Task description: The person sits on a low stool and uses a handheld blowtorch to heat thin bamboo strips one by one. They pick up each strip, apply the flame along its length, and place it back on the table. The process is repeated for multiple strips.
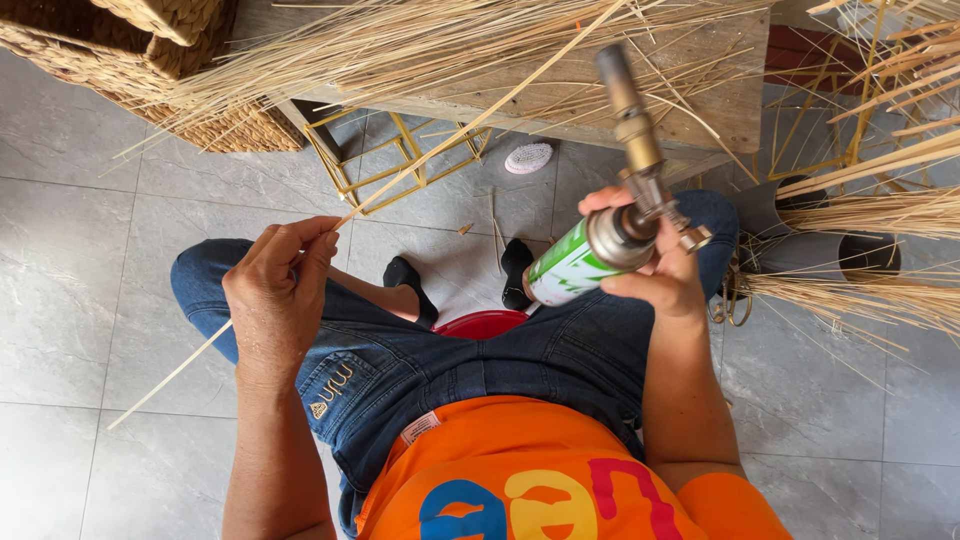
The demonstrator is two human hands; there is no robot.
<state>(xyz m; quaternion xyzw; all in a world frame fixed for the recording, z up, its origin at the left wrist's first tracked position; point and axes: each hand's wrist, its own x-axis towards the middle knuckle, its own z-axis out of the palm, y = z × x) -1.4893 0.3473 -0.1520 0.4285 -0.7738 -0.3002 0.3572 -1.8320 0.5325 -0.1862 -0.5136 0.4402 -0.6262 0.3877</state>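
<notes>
Green-and-white gas canister with brass torch nozzle point(600, 235): clamped in right hand point(655, 270), nozzle angled up and away. Long thin pale reed strip point(420, 165): pinched in left hand point(280, 290), crossing past its fingers toward the wooden bench point(720, 100). Hands well apart above knees.

The red stool point(482, 323) is mostly hidden beneath the person's lap; left of it, the woven basket point(150, 70) is cut off by the frame's edge; the tubes' point(850, 250) insides are too dark to tell.
</notes>
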